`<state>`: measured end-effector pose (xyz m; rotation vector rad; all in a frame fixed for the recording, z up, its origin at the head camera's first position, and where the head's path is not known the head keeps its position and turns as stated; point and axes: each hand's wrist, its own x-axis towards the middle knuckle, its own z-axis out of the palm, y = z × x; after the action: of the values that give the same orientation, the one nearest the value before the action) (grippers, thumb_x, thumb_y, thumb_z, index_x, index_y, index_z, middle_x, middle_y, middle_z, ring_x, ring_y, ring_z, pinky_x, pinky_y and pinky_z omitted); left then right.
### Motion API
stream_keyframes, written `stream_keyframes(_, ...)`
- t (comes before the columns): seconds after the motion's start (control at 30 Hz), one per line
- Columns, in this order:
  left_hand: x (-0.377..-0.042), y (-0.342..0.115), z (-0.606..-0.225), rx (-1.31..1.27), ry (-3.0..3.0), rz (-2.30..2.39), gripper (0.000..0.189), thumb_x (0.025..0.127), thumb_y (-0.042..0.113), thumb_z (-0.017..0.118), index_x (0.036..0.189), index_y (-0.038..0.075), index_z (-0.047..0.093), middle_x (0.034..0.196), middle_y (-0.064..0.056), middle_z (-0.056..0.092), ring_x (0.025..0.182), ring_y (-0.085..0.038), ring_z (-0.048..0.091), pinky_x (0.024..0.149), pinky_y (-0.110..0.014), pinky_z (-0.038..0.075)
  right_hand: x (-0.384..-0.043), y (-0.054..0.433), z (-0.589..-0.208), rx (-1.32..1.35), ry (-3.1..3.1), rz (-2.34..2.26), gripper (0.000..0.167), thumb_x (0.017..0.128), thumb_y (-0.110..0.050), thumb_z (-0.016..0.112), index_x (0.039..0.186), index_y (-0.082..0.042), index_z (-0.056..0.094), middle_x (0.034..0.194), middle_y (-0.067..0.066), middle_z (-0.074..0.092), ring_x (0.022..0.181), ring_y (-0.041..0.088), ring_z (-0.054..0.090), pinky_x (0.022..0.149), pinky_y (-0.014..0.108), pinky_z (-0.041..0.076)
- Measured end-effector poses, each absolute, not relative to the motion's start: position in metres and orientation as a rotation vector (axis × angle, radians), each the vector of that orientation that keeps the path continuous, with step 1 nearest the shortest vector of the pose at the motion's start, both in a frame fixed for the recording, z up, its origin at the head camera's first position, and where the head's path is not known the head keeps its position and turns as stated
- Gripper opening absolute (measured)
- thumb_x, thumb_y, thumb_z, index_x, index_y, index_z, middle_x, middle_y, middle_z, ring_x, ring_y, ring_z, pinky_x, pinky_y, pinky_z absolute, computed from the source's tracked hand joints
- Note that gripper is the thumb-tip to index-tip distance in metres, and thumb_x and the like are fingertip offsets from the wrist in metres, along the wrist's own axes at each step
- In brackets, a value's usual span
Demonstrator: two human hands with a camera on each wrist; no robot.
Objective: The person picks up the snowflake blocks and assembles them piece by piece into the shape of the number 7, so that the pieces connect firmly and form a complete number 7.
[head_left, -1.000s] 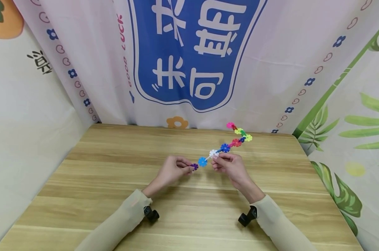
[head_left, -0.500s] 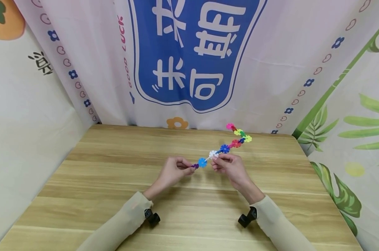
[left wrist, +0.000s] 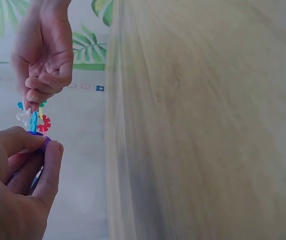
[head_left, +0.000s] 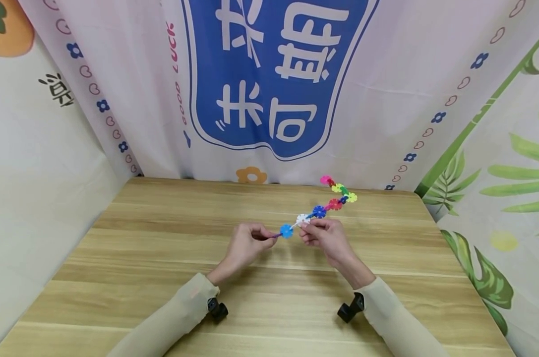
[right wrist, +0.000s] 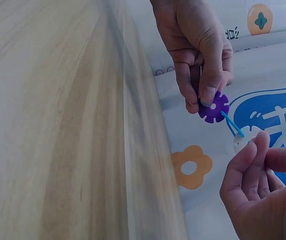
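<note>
My left hand [head_left: 248,243] pinches a purple notched plastic disc [right wrist: 215,112] between thumb and fingers. In the right wrist view, its rim meets a light blue disc [head_left: 286,231], seen there edge-on at one of the purple disc's slots. The light blue disc is the near end of a chain of interlocked snowflake discs. My right hand [head_left: 330,239] pinches the white disc [head_left: 303,219] beside it. From there the chain runs up to the right through a blue disc [head_left: 319,211] and a red disc [head_left: 335,204], bends at a yellow one [head_left: 351,197], and ends in a pink disc [head_left: 326,180].
Both hands are above a wood-grain table [head_left: 162,213]. A printed curtain [head_left: 385,99] hangs along its back edge, with more printed cloth at the left and right. Each sleeved wrist carries a small black camera, left camera [head_left: 217,310] and right camera [head_left: 351,308].
The purple disc, at first apart from the light blue one, has come right against it and turned edge-on in the head view. The right hand's grip on the white disc stays nearly still.
</note>
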<state>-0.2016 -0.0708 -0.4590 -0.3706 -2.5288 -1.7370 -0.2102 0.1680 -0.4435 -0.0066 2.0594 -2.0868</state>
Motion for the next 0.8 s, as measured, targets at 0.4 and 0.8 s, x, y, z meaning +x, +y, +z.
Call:
stream_keyframes(0.4,-0.2021,-0.0719,-0.4594,-0.321,-2.516,-1.749,0.013,0.084,0.005,0.087,0.076,0.013,0.079,0.084,-0.004,0.081,0.069,-0.010,0.072,0.058,-0.020,0.057,-0.2119,0.1662,-0.4406,-0.005,2.075,-2.056,0.016,0.104,-0.012,0.067,0.098,0.002,0.071,0.082,0.005,0.077,0.072,0.013,0.071,0.077,0.035,0.067)
stream_keyframes(0.8,-0.2035,-0.0694,-0.4556,-0.374,-2.555,-1.591,0.014,0.082,0.003,0.085,0.073,0.014,0.080,0.076,-0.001,0.079,0.064,-0.005,0.067,0.056,-0.019,0.056,-0.2116,0.1656,-0.4450,0.004,2.085,-2.053,0.018,0.103,-0.011,0.067,0.100,0.007,0.070,0.080,0.003,0.075,0.073,0.016,0.071,0.076,0.034,0.067)
